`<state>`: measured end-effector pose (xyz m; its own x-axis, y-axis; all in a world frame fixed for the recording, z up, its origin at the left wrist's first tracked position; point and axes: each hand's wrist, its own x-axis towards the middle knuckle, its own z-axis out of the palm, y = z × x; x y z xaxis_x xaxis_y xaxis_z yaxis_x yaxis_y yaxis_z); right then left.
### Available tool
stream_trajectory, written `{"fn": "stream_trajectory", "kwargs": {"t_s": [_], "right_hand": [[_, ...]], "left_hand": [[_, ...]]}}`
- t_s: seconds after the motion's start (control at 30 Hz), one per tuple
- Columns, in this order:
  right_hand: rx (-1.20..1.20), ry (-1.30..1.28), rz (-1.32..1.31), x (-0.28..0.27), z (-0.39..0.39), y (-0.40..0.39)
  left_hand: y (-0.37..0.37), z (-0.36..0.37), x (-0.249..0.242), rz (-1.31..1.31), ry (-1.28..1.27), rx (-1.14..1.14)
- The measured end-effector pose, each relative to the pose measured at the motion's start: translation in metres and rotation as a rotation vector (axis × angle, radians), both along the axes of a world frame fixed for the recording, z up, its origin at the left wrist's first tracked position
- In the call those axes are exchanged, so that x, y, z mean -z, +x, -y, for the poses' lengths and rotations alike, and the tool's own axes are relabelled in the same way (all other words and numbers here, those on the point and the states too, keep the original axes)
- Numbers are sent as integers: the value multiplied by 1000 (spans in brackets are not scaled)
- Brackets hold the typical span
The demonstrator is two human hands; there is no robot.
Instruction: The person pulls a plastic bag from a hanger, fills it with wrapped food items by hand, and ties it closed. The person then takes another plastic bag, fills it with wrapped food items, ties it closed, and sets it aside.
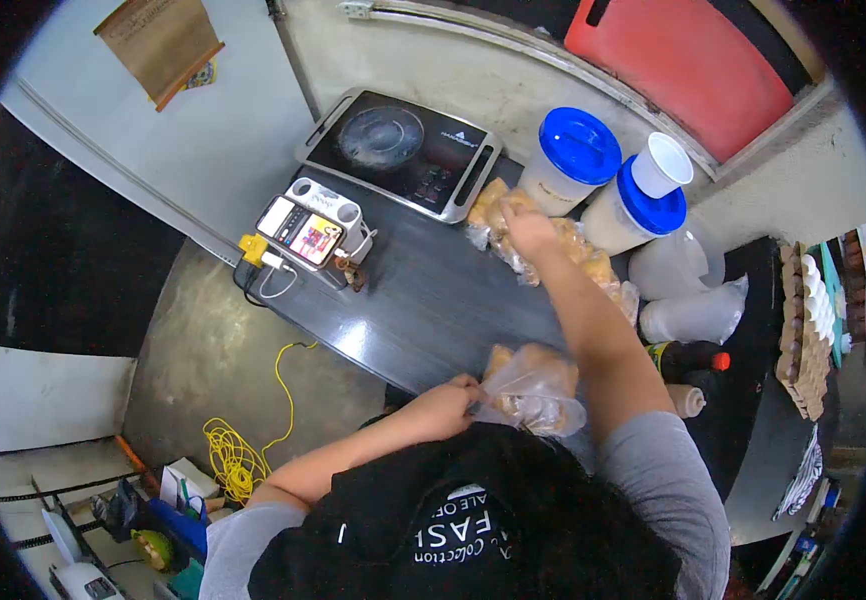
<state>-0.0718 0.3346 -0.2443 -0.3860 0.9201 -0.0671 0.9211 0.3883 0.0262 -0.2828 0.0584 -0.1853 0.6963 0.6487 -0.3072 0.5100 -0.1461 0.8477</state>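
Observation:
Close to my body, my left hand [445, 408] pinches the edge of a clear plastic bag [533, 395] that holds light-brown pieces, perhaps bread. My right hand [530, 230] reaches to the back of the dark table, its fingers curled over one of several similar clear bags of golden-brown pieces [598, 265] lying in a row. The fingertips are partly lost against that bag. Just behind the row stand a tub with a blue lid [578, 145] and a second blue-lidded tub [618, 220] with a white cup [662, 165] on top.
An induction cooktop [398, 150] lies at the back left. Left of centre, a phone [300, 230] rests on a white device with cables. At right are a plastic bag [695, 312], a red-capped bottle [688, 360] and egg trays [803, 330]. Yellow cord [233, 455] coils on the floor.

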Motion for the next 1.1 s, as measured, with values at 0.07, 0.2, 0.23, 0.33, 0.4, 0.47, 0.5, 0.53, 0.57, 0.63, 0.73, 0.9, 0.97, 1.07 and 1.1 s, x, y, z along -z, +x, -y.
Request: {"fn": "stream_trajectory", "kwargs": {"t_s": [0.07, 0.2, 0.23, 0.33, 0.4, 0.47, 0.5, 0.53, 0.57, 0.63, 0.73, 0.9, 0.97, 1.07, 1.1], "right_hand": [[-10, -38, -46, 10, -2, 6], [-160, -54, -187, 11, -18, 18], [-240, -11, -242, 12, -20, 20], [-159, -111, -202, -16, -8, 32], [-103, -174, -151, -59, 18, 37], [-89, -138, -239, -66, 42, 51], [-104, -73, -356, -57, 49, 69], [-120, -6, -473, -55, 58, 77], [-19, -8, -449, -52, 66, 83], [189, -8, -405, -55, 82, 85], [233, 94, -518, -23, 83, 98], [493, -136, -810, 8, 75, 101], [568, -38, -809, 16, 82, 94], [903, 180, -641, -1, 100, 65], [935, 179, -631, 5, 102, 66]], "left_hand": [[-3, 1, -6, 0, -8, -14], [-7, 5, -4, 51, 5, -35], [-8, 6, -1, 67, 8, -39], [-8, 7, 5, 66, 15, -23], [-6, 6, 5, 65, 22, -24], [-5, 5, 6, 74, 27, -17], [-5, 4, 5, 81, 26, -11], [-5, 3, 5, 89, 25, -5], [-4, 4, 6, 96, 28, -5], [-3, 4, 8, 105, 34, 2], [-3, 1, 9, 121, -8, 32], [-1, -2, 12, 127, 5, 40], [-2, -4, 11, 132, 1, 39], [-2, -10, 10, 146, 5, 48], [-2, -11, 9, 151, 6, 57]]}}
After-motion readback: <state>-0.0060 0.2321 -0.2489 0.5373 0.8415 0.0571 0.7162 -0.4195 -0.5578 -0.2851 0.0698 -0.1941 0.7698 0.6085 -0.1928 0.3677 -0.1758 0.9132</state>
